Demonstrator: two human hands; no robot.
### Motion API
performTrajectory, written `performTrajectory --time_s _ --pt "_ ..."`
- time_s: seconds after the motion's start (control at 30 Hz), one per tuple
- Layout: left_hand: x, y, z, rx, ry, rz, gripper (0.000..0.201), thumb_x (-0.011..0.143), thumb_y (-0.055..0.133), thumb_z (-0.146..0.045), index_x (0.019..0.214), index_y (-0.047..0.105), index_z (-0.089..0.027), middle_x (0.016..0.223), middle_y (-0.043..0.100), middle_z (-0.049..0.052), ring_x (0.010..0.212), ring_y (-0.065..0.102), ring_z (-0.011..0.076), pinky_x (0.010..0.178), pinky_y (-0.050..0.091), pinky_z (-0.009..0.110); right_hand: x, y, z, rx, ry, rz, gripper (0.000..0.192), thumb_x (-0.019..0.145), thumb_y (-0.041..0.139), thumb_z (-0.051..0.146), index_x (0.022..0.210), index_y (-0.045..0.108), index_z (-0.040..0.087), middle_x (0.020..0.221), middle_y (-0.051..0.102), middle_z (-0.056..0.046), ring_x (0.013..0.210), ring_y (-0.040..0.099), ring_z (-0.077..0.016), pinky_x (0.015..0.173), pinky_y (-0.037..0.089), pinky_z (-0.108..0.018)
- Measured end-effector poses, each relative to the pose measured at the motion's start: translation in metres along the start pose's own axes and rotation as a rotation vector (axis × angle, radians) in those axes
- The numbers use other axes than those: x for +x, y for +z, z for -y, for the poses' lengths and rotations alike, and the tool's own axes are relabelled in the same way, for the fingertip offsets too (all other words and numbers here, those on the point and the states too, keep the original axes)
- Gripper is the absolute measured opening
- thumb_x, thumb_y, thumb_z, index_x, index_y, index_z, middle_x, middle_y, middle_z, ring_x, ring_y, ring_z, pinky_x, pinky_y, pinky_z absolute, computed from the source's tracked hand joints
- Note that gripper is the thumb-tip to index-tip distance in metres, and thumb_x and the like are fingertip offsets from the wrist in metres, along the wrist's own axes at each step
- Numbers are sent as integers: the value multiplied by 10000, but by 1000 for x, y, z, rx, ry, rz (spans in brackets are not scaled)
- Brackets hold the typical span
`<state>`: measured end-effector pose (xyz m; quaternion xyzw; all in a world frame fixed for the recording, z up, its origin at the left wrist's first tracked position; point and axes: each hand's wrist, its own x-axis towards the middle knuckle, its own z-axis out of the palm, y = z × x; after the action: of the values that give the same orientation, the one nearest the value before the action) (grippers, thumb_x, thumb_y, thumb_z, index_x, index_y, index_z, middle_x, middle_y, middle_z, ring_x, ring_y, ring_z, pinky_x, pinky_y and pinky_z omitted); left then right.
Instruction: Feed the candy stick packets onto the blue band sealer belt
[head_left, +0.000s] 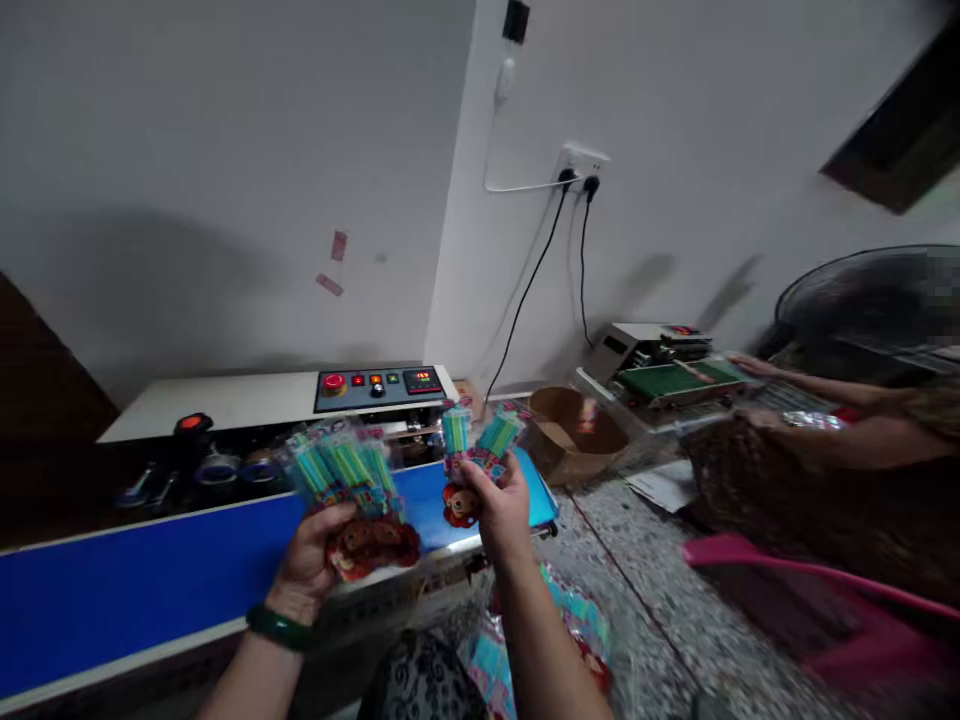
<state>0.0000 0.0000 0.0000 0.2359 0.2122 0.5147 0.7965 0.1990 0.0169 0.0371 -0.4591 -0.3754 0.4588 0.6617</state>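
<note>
My left hand grips a fanned stack of clear packets holding green and blue sticks with red cartoon cards at the bottom. My right hand holds two more such packets upright, just right of the stack. Both hands hover over the right end of the blue conveyor belt of a sealing machine. A green bracelet sits on my left wrist.
The machine's control panel with a red button lies behind the belt. More packets lie low by my knees. A cardboard box stands on the speckled floor. At right another person's arms reach to a second machine; a fan and pink chair are nearby.
</note>
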Motion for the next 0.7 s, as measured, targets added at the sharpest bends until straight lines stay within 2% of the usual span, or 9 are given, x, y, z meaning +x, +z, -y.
performTrajectory --time_s 0.1,0.2,0.3,0.47,0.6,0.7 --pt "1 17 12 23 -39 14 183 603 624 -131 773 690 -113 758 705 93 696 654 279 652 529 369 -14 15 -10 -34 8 97 323 622 688 260 902 544 190 802 659 7 711 618 -150 668 489 -253" --pt "1 31 17 22 -9 0 286 569 633 -68 839 680 -147 853 702 60 775 648 253 716 516 338 -24 25 -17 -11 0 171 311 651 659 275 932 553 195 867 649 -7 803 606 -162 727 475 -250" --pt "-2 37 15 49 -3 -16 272 578 632 -73 840 679 -133 843 701 79 751 650 259 708 518 358 -28 26 -22 74 31 177 291 735 572 336 993 527 210 907 632 -16 835 591 -159 726 467 -247" --pt "-6 28 7 126 -78 -69 212 565 662 -155 765 684 -88 717 698 121 623 649 300 585 530 418 -21 15 -25 140 75 42 256 753 554 360 961 535 212 812 628 14 744 589 -127 675 464 -220" --pt "-7 18 3 152 -31 -144 186 527 683 -154 709 683 -115 707 702 91 602 650 272 596 534 388 -15 1 -17 125 140 124 348 654 673 277 959 518 213 731 632 26 626 589 -126 608 479 -243" --pt "-9 18 1 150 -28 -94 169 528 677 -140 696 687 -125 665 698 77 546 642 255 556 533 362 -13 -9 -9 56 134 142 294 593 720 220 821 538 192 676 617 39 588 572 -111 563 469 -218"
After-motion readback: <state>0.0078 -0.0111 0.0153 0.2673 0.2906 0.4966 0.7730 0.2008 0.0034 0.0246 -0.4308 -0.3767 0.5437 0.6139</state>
